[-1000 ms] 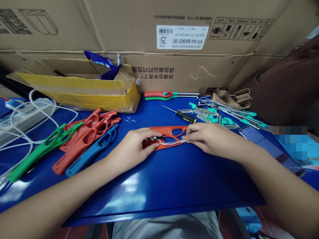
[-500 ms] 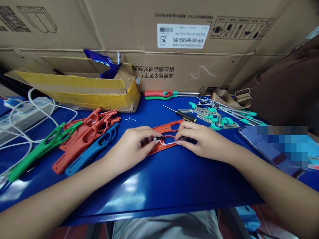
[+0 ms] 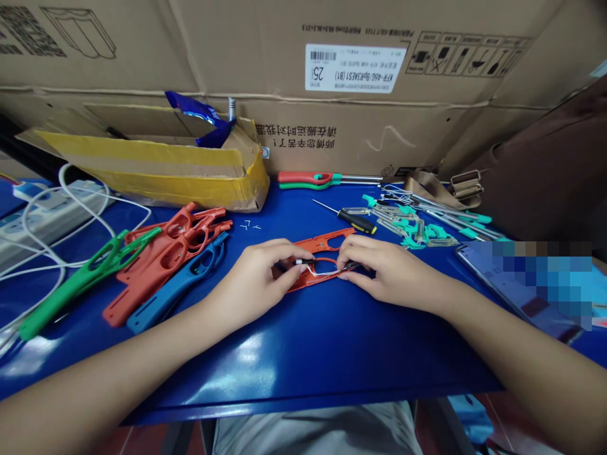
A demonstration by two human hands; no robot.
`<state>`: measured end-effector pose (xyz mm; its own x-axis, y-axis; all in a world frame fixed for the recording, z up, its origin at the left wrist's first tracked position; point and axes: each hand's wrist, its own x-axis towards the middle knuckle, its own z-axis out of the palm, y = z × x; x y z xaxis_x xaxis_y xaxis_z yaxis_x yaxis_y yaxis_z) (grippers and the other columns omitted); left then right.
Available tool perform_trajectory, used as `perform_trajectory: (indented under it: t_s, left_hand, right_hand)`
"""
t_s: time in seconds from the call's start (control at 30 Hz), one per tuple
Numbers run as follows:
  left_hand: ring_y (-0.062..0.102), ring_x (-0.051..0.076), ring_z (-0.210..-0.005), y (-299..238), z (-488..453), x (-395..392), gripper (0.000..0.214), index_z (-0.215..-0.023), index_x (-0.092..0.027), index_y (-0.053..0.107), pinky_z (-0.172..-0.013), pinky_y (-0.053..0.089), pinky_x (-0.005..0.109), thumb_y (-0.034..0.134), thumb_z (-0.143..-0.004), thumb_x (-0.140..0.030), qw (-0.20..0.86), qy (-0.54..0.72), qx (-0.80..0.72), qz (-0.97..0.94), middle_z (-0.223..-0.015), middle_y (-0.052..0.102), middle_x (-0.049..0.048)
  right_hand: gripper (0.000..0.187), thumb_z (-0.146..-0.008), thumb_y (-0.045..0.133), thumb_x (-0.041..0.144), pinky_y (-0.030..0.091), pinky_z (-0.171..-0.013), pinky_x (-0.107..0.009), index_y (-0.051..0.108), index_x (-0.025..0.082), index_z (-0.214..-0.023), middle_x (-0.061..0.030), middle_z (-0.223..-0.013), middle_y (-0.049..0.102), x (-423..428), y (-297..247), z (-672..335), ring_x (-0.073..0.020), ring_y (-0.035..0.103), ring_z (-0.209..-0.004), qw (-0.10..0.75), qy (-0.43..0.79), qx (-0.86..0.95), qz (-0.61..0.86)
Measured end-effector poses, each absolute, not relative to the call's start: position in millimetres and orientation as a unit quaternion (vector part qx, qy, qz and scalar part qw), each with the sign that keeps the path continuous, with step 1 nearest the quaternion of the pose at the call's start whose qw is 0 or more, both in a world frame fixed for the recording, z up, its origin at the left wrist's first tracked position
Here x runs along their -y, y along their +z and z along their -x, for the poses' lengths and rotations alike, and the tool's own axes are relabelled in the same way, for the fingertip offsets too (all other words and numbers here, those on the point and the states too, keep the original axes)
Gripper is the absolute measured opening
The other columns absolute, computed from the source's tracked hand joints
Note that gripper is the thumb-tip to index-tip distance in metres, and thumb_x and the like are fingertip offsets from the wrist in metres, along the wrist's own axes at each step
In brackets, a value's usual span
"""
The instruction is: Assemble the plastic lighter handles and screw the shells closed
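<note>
My left hand (image 3: 260,273) is closed in a pinch on a small black igniter (image 3: 307,261) with a white end. A thin white wire (image 3: 325,273) runs from it to my right hand (image 3: 386,266). The right fingertips are pinched on the wire near a small dark piece, mostly hidden by the fingers. Both hands are just over two orange lighter shell halves on the table. The farther half (image 3: 310,244) lies behind the fingers; the nearer half (image 3: 303,282) is partly covered by my left hand.
Red shells (image 3: 154,262), a blue shell (image 3: 177,284) and a green shell (image 3: 71,294) lie left. Behind are a screwdriver (image 3: 356,220), an assembled lighter (image 3: 306,180) and a taped carton (image 3: 190,177). Teal-ended lighter parts (image 3: 417,230) and a phone (image 3: 507,284) lie right.
The whole view has shifted slightly, so things appear a little further right. Both hands keep their pinches over the orange shells, with only small finger movement around the wire.
</note>
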<state>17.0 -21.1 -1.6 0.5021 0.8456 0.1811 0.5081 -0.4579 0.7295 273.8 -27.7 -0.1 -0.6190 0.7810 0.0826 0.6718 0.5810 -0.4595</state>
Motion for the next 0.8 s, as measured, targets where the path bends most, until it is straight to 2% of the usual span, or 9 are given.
perform_trajectory:
  t_s: [0.27, 0.43, 0.6, 0.7, 0.8]
  left_hand:
    - [0.068, 0.016, -0.081, -3.4, -17.6, 20.1, 0.019, -0.105, -0.021, 0.076, -0.068, 0.053, 0.025, 0.061, -0.094, -0.024, 0.313, 0.278, -0.423, -0.804, -0.101, 0.075, 0.0046]
    - [0.068, 0.015, -0.076, -5.2, -18.6, 18.8, 0.020, -0.104, -0.020, 0.076, -0.067, 0.053, 0.025, 0.062, -0.093, -0.027, 0.323, 0.285, -0.428, -0.795, -0.097, 0.074, 0.0048]
    - [0.068, 0.015, -0.078, -6.7, -19.7, 19.4, 0.019, -0.104, -0.020, 0.076, -0.069, 0.053, 0.025, 0.062, -0.093, -0.026, 0.325, 0.293, -0.427, -0.791, -0.098, 0.074, 0.0042]
    - [0.068, 0.015, -0.079, -6.4, -20.7, 20.5, 0.018, -0.102, -0.020, 0.076, -0.068, 0.054, 0.024, 0.061, -0.094, -0.026, 0.332, 0.292, -0.427, -0.789, -0.098, 0.075, 0.0046]
    - [0.068, 0.015, -0.078, -6.1, -21.4, 21.4, 0.018, -0.102, -0.019, 0.076, -0.066, 0.054, 0.024, 0.062, -0.093, -0.026, 0.337, 0.290, -0.429, -0.786, -0.099, 0.074, 0.0052]
  right_hand:
    - [0.006, -0.096, 0.060, 0.023, 0.049, -0.076, -0.031, 0.064, 0.020, -0.100, -0.0063, -0.104, 0.064, 28.2, 1.3, -275.6, -0.0186, 0.062, -0.087, 0.139, 0.174, 0.882, 0.414]
    - [0.018, -0.095, 0.063, 0.024, 0.050, -0.082, -0.033, 0.064, 0.023, -0.113, -0.0072, -0.117, 0.064, 31.2, 2.4, -272.9, -0.0203, 0.064, -0.096, 0.140, 0.160, 0.894, 0.395]
    - [0.022, -0.094, 0.064, 0.027, 0.051, -0.080, -0.031, 0.062, 0.024, -0.116, -0.0058, -0.117, 0.062, 34.5, -1.6, -264.2, -0.0189, 0.064, -0.096, 0.164, 0.164, 0.887, 0.399]
    - [0.015, -0.097, 0.060, 0.028, 0.049, -0.078, -0.029, 0.065, 0.025, -0.112, -0.0054, -0.115, 0.061, 37.5, -3.8, -259.1, -0.0164, 0.062, -0.091, 0.189, 0.145, 0.896, 0.374]
    - [0.019, -0.100, 0.055, 0.030, 0.047, -0.073, -0.029, 0.069, 0.027, -0.112, -0.0052, -0.116, 0.062, 39.7, -6.0, -255.7, -0.0150, 0.061, -0.082, 0.155, 0.099, 0.915, 0.359]
